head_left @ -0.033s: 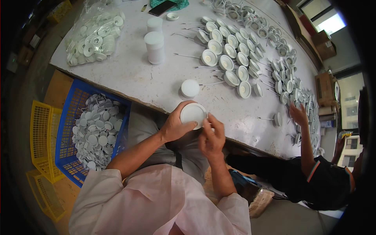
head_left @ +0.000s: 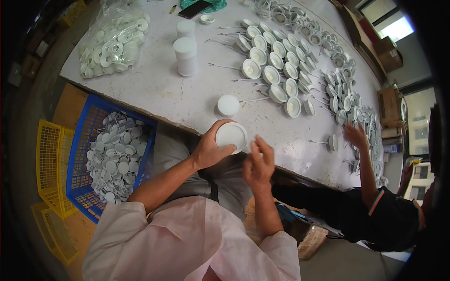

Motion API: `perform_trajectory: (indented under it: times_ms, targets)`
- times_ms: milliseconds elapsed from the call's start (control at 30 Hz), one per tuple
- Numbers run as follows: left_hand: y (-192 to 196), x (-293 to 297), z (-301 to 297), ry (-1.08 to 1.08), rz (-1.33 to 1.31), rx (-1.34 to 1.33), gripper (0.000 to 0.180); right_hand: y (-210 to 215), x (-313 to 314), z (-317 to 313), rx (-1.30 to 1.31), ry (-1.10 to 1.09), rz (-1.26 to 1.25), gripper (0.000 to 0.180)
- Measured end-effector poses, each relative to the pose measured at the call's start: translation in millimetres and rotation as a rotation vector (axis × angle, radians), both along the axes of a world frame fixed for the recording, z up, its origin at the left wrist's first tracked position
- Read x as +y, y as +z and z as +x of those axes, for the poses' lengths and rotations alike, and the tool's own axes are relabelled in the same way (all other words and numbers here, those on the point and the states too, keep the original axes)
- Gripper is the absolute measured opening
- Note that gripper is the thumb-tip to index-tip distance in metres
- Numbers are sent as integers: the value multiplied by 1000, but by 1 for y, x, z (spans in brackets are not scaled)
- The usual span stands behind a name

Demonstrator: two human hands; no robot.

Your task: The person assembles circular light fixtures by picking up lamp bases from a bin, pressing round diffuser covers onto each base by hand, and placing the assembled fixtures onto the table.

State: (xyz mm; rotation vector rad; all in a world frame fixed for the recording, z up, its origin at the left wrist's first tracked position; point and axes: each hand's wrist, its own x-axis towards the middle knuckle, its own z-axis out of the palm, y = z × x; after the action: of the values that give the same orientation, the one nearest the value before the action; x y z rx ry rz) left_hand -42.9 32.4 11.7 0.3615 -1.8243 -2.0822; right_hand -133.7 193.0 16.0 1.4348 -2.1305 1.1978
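The left hand grips a white downlight at the tabletop's near edge; the half-curled right hand sits just beside it, its hold unclear. That face looks covered, like many lamps in the blue basket, left; farther right, open-faced downlights seem left to do.

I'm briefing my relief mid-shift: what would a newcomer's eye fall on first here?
Probably the round white piece in the person's left hand, near the centre. Next come many wired white cups on the table, upper right, and a blue basket of white discs, left.
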Motion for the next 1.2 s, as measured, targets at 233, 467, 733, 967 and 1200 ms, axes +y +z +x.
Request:
perform_trajectory:
  times_ms: [233, 467, 733, 967, 1200]
  targets:
    - [-7, -15, 16, 173, -18, -45, 34, -18, 75, -91, 103, -607, 34, 48]
    - [-48, -79, 101, 543, 245, -123, 26, -47, 168, -214, -52, -1163, 35, 75]
    - [-156, -174, 275, 756, -26, -598, 58, -44, 178, -253, -346, -1327, 103, 95]
    - [-223, -204, 426, 1058, -46, -1071, 66, -49, 128, -196, -504, -943, -260, 69]
    - [-234, -185, 398, 1037, -591, -861, 16, -7, 34, -99, -384, -685, -84, 66]
